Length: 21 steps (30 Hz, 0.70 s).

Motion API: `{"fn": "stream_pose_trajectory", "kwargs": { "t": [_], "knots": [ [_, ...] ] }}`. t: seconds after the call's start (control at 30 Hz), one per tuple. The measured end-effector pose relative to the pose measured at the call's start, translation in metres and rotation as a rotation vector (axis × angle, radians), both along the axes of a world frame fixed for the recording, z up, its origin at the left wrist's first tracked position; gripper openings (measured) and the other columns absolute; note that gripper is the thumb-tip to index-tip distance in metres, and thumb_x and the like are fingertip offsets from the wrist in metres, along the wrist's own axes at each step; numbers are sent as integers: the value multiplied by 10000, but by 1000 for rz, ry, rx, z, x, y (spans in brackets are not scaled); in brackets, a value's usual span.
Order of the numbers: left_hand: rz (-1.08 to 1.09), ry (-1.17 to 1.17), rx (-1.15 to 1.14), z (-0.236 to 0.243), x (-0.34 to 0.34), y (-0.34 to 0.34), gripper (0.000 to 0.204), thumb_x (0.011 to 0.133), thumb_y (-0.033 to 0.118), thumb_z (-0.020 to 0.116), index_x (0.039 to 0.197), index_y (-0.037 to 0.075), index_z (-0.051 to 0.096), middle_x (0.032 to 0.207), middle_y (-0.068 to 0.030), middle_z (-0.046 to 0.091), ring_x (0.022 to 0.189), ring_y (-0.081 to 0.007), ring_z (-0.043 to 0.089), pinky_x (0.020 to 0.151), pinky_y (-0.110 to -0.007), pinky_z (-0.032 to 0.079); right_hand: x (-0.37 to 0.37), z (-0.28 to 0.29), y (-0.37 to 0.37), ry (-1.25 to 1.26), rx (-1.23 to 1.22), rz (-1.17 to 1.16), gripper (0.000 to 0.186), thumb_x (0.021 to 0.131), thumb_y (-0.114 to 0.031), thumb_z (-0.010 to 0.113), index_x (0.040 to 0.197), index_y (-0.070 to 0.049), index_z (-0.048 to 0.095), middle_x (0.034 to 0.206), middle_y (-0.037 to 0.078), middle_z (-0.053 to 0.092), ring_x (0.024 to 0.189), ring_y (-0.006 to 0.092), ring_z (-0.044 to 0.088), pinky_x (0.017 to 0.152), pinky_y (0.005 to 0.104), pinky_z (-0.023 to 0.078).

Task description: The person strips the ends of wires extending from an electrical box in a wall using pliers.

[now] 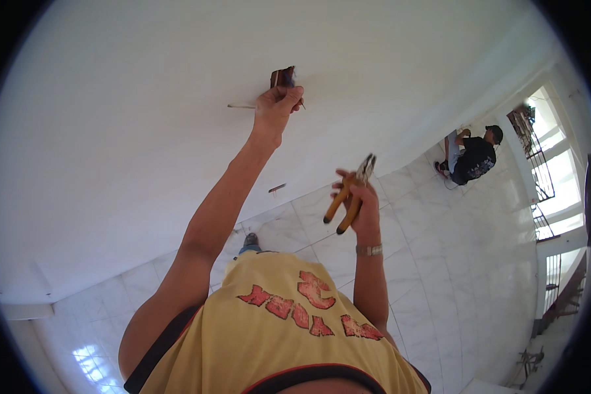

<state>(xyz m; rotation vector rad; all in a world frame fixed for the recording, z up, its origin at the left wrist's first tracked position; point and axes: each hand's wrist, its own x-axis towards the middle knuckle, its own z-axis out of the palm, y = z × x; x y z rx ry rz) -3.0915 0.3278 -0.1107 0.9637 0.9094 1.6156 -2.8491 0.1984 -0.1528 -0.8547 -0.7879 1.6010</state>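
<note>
My left hand (279, 108) is raised to the white wall, its fingers pinched just below a rectangular wall box (275, 79). Thin wires show in the box, and short wire ends poke out beside the fingertips; the fingers appear closed on wire. A thin pale wire or strip (240, 106) sticks out to the left of that hand. Lower and to the right, away from the wall box, my right hand (368, 209) holds combination pliers (365, 172) with yellow handles. The plier handles are spread apart, and the jaws point up with nothing visible between them.
A small slot with wires (277, 188) sits low in the wall. Marble-look tiles (427, 262) cover the floor, where my shoe (251, 240) shows near the wall. At right, a person in black (476, 161) is low by the wall, near windows with metal grilles (540, 174).
</note>
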Motion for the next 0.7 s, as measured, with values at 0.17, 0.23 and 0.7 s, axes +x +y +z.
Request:
{"fn": "stream_pose_trajectory", "kwargs": {
  "t": [0.17,0.23,0.7],
  "knots": [
    [7,29,16,0,4,2,251,921,274,774,910,58,645,803,-28,661,746,-93,564,746,-260,469,-22,42,41,-183,231,-34,156,923,-122,604,1048,-40,562,1064,81,597,893,186,583,850,390,517],
    [6,-13,21,1,6,-1,257,922,278,772,911,56,642,810,-23,657,754,-92,561,747,-261,463,-30,51,51,-120,219,-19,114,947,-138,607,1002,-51,560,983,60,604,853,179,577,820,389,517],
    [-19,-16,-45,7,1,-1,275,925,294,769,897,56,634,800,-8,633,763,-94,549,765,-268,440,-111,58,97,-1100,927,-598,233,823,-100,810,1021,-67,691,888,74,617,834,255,599,686,374,498]
  ]
}}
